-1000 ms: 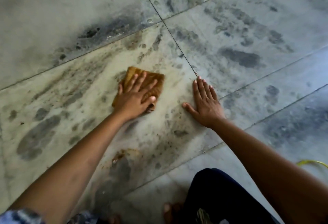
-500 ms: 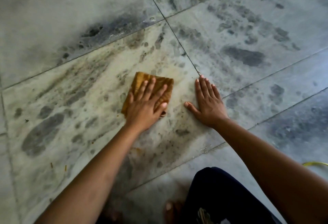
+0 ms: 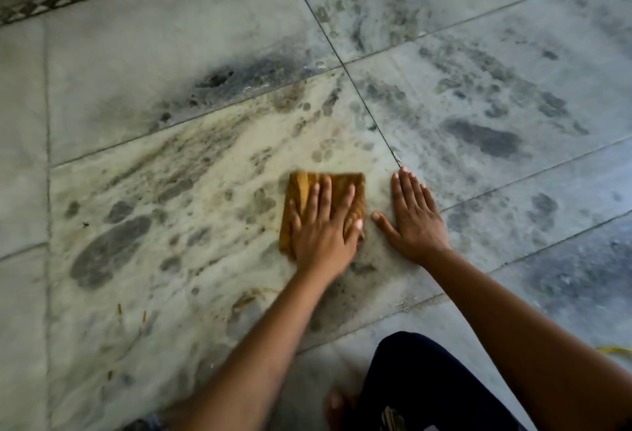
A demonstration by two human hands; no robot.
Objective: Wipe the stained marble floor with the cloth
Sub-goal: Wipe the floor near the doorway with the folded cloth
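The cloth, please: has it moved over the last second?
Yes. The cloth under the left hand has slid right, toward the tile joint where the right hand rests flat; the gap has nearly closed.

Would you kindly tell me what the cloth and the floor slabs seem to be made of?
The cloth looks like soft fabric, mustard-brown and matte; it lies folded with ribbed creases, though blur hides the weave. The floor looks like polished stone slabs, probably marble: pale with grey veining, thin straight joints, a faint sheen, and dark stains.
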